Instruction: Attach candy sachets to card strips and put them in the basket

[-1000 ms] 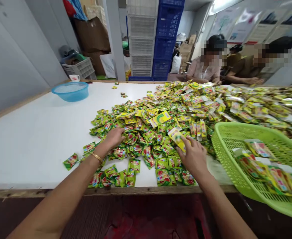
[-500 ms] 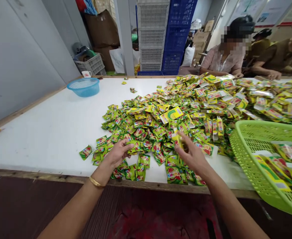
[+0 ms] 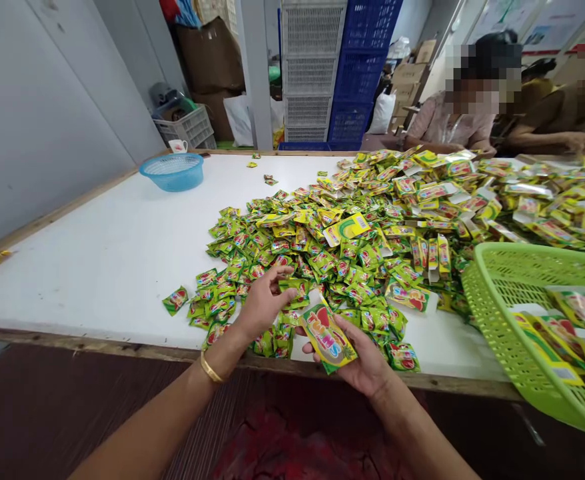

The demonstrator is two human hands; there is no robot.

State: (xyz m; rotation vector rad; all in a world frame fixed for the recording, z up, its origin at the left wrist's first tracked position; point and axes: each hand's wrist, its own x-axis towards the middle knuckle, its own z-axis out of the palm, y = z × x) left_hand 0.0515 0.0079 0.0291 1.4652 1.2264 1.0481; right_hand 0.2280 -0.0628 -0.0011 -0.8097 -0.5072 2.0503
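A small yellow-and-green candy box (image 3: 326, 333) with fruit pictures is held by my right hand (image 3: 365, 360), front facing up and tilted. Its white flap stands out at the upper end, and a bit of green shows beneath its lower end. To the left, my left hand (image 3: 267, 300) has thumb and fingers apart, close to the box's flap end and just over the packets. A heap of small green candy packets (image 3: 252, 250) lies around and behind both hands. Another flat yellow box (image 3: 347, 230) rests on the heap.
A green plastic basket (image 3: 492, 313) holding filled boxes stands at the right table edge. Many boxes (image 3: 437, 193) are piled at the back right, before seated co-workers (image 3: 452, 123). A blue basket (image 3: 172, 175) sits at the back left of the white table (image 3: 97, 267).
My right hand has brought the box down and left, turning its front upward. My left hand, formerly pinching a green packet, has moved right toward it with its fingers spread.
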